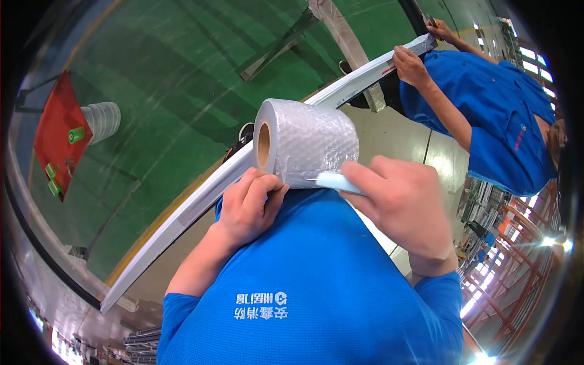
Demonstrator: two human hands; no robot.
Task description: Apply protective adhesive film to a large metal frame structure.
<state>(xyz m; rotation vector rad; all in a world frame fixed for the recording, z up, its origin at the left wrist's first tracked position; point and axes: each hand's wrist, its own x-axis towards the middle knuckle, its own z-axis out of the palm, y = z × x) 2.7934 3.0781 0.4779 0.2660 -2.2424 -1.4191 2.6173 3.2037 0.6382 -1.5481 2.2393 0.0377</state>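
Observation:
A thick roll of clear bubble wrap (319, 137) with a brown cardboard core lies across a long white profile, close in front of my body. My left hand (250, 204) is closed at the roll's near left edge, its fingers pinching the edge of the wrap. In my right hand (404, 198) is a knife (338, 182) with a pale blue handle. Its thin blade points left and meets the near side of the roll. The right fingers wrap round the handle, hiding part of it.
The white profile (188, 210) runs diagonally from lower left to upper right. At its far end a co-worker in a blue shirt (480, 115) has both hands on it. A red board (61, 137) with green rolls stands left on the green floor (164, 79), beside a clear roll (103, 121).

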